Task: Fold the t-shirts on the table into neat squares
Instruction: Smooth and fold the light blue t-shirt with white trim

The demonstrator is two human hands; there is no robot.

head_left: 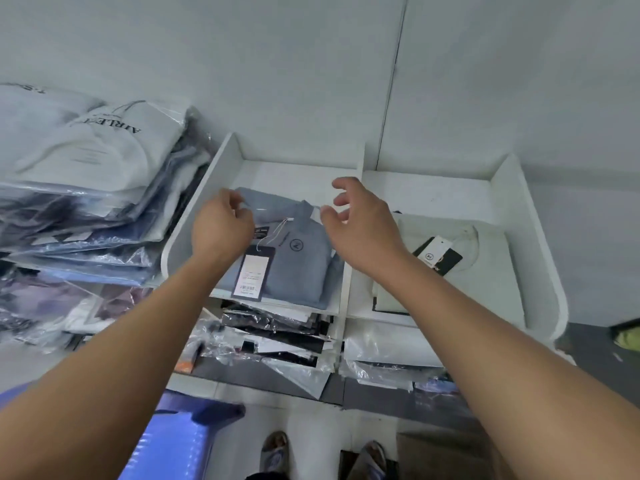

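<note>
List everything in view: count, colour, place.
shelf: one, white, against wall
blue shirt: one, light blue, folded, left top compartment
hang tag: one, dark with white label, on blue shirt
white shirt: one, off-white, folded, right top compartment
bagged garments: stack, white and dark, left of shelf
bagged packs: several, black and white, lower shelf
stool: one, blue, bottom left
left hand: one, at blue shirt's left edge, grip unclear
right hand: one, open, above blue shirt's collar

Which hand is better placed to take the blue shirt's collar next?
Right, probably. The right hand hovers open with fingertips just beside the collar of the blue shirt; the left hand is curled over the shirt's left edge.
</note>
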